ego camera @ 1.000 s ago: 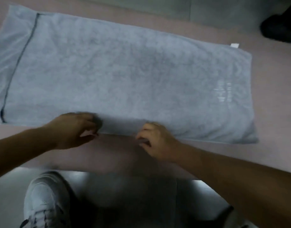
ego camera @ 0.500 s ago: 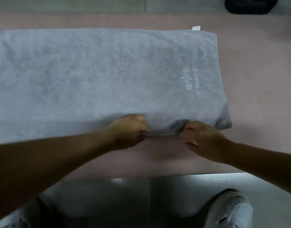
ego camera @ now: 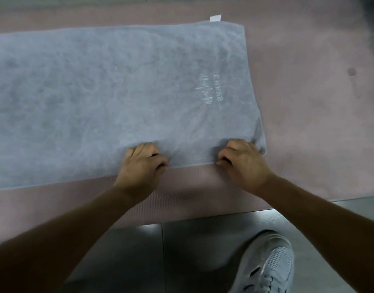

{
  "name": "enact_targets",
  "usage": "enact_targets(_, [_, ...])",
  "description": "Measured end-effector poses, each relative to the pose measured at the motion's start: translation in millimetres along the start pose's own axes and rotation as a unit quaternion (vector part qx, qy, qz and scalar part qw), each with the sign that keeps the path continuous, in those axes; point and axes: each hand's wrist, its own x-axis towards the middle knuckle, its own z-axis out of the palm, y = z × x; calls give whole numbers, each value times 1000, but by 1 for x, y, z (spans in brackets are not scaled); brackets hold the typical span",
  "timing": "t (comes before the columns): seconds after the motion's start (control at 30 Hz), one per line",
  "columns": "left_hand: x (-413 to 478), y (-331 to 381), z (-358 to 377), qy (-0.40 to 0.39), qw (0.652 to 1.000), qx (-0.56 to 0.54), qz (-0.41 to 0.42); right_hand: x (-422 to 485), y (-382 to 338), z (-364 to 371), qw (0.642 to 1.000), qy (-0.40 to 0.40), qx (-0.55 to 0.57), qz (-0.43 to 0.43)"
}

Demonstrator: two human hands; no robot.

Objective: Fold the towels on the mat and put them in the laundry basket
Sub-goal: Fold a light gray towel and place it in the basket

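A grey towel point(ego camera: 110, 89) lies spread flat across the pink mat point(ego camera: 308, 127), running off the left edge of view. It has white embroidered lettering near its right end and a white tag at the far right corner. My left hand point(ego camera: 141, 166) pinches the towel's near edge, fingers curled on the cloth. My right hand point(ego camera: 243, 163) grips the same edge close to the near right corner. No laundry basket is in view.
Grey floor tiles point(ego camera: 182, 256) lie in front of the mat's near edge. A white sneaker point(ego camera: 268, 265) stands on them at the lower right. A small dark spot marks the mat at the right.
Both hands have slid right along the towel's near edge toward its right corner. The view has shifted right too, so the towel's left end is out of frame.
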Motion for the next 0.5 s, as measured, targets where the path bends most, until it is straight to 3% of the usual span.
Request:
enact_targets(0.1, [0, 5, 5, -14, 1000, 4, -8, -4, 5, -3, 998, -51, -21, -4])
enact_targets(0.2, [-2, 3, 6, -20, 1000, -3, -9, -10, 19, -18, 997, -56, 57, 18])
enact_targets(0.27, [1, 6, 4, -23, 1000, 6, -7, -13, 29, -29, 984, 21, 111, 141])
enact_targets(0.37, [11, 16, 5, -48, 999, 21, -15, -12, 41, -38, 928, 98, 128, 337])
enact_targets(0.5, [26, 33, 18, -99, 992, 82, 10, -5, 42, -36, 896, 98, 190, 389])
